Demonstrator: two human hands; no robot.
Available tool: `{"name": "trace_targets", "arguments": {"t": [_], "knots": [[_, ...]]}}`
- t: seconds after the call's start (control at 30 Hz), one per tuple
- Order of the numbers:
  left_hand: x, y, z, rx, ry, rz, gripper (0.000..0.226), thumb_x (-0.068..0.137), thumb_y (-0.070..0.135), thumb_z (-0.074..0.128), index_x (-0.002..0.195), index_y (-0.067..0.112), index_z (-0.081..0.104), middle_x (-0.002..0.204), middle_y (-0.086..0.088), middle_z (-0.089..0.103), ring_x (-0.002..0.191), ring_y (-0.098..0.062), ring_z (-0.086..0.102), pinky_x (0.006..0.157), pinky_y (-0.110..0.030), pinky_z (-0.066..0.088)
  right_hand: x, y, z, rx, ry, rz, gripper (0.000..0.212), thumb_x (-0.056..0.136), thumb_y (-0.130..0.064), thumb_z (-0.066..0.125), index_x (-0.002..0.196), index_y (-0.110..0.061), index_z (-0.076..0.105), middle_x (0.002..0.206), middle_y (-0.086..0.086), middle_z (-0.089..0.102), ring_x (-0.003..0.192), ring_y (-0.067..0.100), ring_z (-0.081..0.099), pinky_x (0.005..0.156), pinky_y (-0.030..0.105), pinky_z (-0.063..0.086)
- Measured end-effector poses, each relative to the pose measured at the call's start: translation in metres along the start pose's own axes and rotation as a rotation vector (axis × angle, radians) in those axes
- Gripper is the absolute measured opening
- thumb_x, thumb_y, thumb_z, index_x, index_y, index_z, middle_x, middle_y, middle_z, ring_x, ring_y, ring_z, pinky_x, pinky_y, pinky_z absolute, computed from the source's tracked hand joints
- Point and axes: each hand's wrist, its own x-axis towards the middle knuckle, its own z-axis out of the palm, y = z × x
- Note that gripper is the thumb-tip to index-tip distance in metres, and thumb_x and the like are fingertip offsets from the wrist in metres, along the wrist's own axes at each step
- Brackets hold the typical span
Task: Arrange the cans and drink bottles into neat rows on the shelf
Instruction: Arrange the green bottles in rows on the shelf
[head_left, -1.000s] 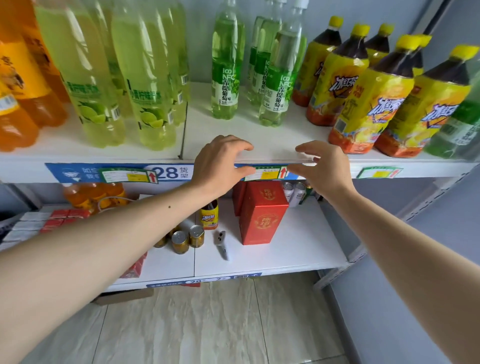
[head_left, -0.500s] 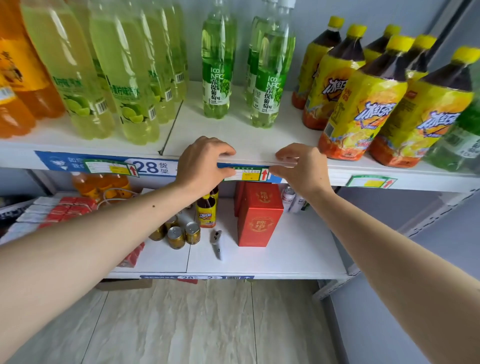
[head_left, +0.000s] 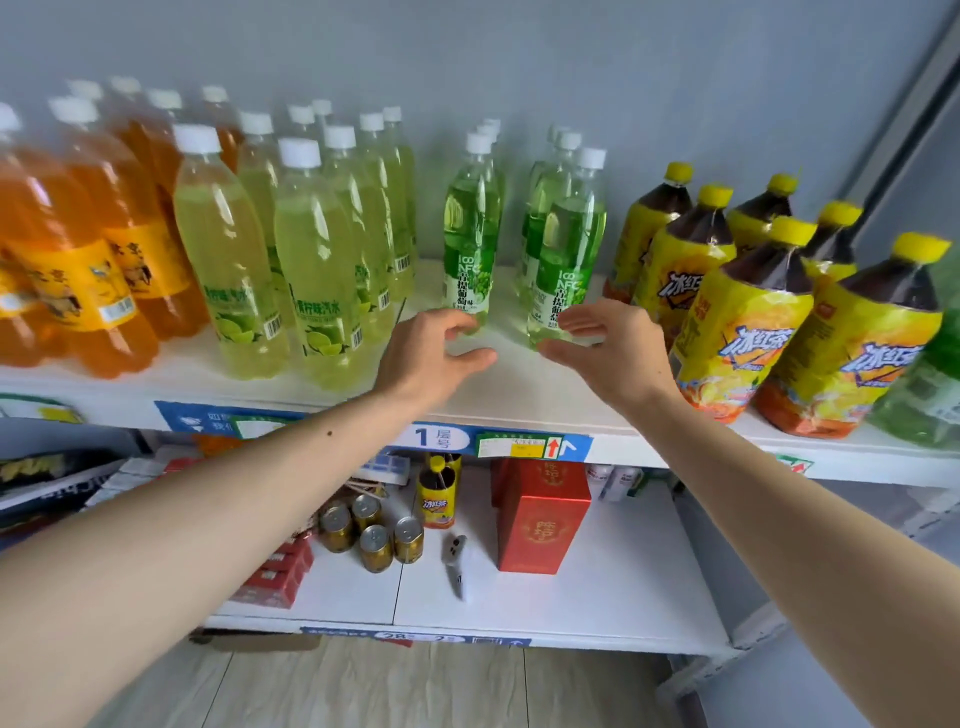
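Two short rows of green grape-drink bottles stand mid-shelf: the left row's front bottle (head_left: 467, 234) and the right row's front bottle (head_left: 566, 249). My left hand (head_left: 431, 353) hovers over the white upper shelf (head_left: 519, 395), fingers loosely curved, just in front of the left bottle's base. Beside the right bottle's base, my right hand (head_left: 608, 348) is spread with its palm turned left. Neither hand holds anything. Lime soda bottles (head_left: 311, 260) and orange soda bottles (head_left: 67, 260) stand to the left, iced tea bottles (head_left: 737, 312) to the right.
On the lower shelf (head_left: 597, 597) stand several gold cans (head_left: 374, 530), a small iced tea bottle (head_left: 439, 493), a red box (head_left: 540, 514), red packs (head_left: 280, 571) and a small grey device (head_left: 457, 561). A grey wall backs the shelves; wood floor below.
Both hands left the shelf's front edge and rose over the shelf toward the green bottles. My view tilted up, showing the bottle caps.
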Motion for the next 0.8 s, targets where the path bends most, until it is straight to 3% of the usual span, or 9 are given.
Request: {"name": "trace_targets", "arguments": {"t": [0.17, 0.37, 0.5, 0.57, 0.63, 0.7, 0.8], "knots": [[0.041, -0.001, -0.004, -0.066, -0.021, -0.112, 0.074, 0.076, 0.039, 0.078, 0.136, 0.011, 0.047, 0.136, -0.005, 0.054, 0.119, -0.02, 0.054, 0.099, -0.032, 0.044, 0.051, -0.044, 0.001, 0.005, -0.019, -0.009, 0.061, 0.074, -0.038, 0.081, 0.125, -0.012, 0.059, 0.116, 0.001, 0.067, 0.102, 0.013, 0.063, 0.093, 0.028, 0.051], [0.081, -0.016, 0.007, -0.188, -0.031, -0.187, 0.063, 0.072, 0.031, 0.082, 0.122, 0.012, 0.047, 0.117, 0.003, 0.056, 0.104, -0.016, 0.053, 0.082, -0.027, 0.039, 0.114, -0.086, 0.012, -0.192, -0.123, 0.048, 0.079, 0.081, -0.049, 0.071, 0.137, -0.004, 0.038, 0.125, 0.01, 0.059, 0.113, 0.024, 0.057, 0.081, 0.024, 0.041], [0.096, -0.028, 0.017, -0.259, -0.052, -0.237, 0.064, 0.069, 0.027, 0.084, 0.119, 0.015, 0.047, 0.108, 0.003, 0.061, 0.098, -0.017, 0.06, 0.075, -0.024, 0.039, 0.144, -0.098, 0.02, -0.214, -0.217, 0.174, 0.097, 0.08, -0.053, 0.068, 0.149, -0.003, 0.023, 0.14, 0.015, 0.048, 0.126, 0.028, 0.05, 0.1, 0.033, 0.043], [0.102, -0.032, 0.021, -0.234, -0.054, -0.255, 0.065, 0.069, 0.027, 0.083, 0.122, 0.014, 0.047, 0.105, 0.006, 0.057, 0.091, -0.013, 0.056, 0.074, -0.022, 0.038, 0.155, -0.101, 0.027, -0.228, -0.251, 0.187, 0.095, 0.079, -0.053, 0.069, 0.146, -0.002, 0.026, 0.135, 0.015, 0.051, 0.113, 0.026, 0.055, 0.095, 0.033, 0.046], [0.105, -0.035, 0.025, -0.23, -0.048, -0.261, 0.066, 0.068, 0.027, 0.084, 0.123, 0.015, 0.048, 0.106, 0.005, 0.06, 0.09, -0.012, 0.055, 0.074, -0.021, 0.038, 0.162, -0.1, 0.037, -0.213, -0.26, 0.181, 0.094, 0.079, -0.051, 0.071, 0.145, -0.001, 0.027, 0.134, 0.015, 0.052, 0.101, 0.025, 0.057, 0.08, 0.032, 0.05], [0.108, -0.039, 0.028, -0.234, -0.034, -0.243, 0.064, 0.066, 0.025, 0.084, 0.12, 0.014, 0.052, 0.103, 0.004, 0.062, 0.088, -0.013, 0.058, 0.068, -0.02, 0.04, 0.167, -0.099, 0.046, -0.214, -0.249, 0.169, 0.089, 0.08, -0.048, 0.071, 0.143, -0.002, 0.029, 0.127, 0.014, 0.057, 0.087, 0.02, 0.054, 0.068, 0.028, 0.044], [0.11, -0.042, 0.028, -0.224, 0.013, -0.218, 0.055, 0.063, 0.024, 0.086, 0.109, 0.013, 0.057, 0.093, 0.005, 0.065, 0.081, -0.011, 0.061, 0.058, -0.015, 0.042, 0.174, -0.097, 0.053, -0.169, -0.234, 0.155, 0.075, 0.079, -0.047, 0.072, 0.131, -0.004, 0.042, 0.113, 0.008, 0.062, 0.081, 0.017, 0.055, 0.066, 0.025, 0.043]]}}
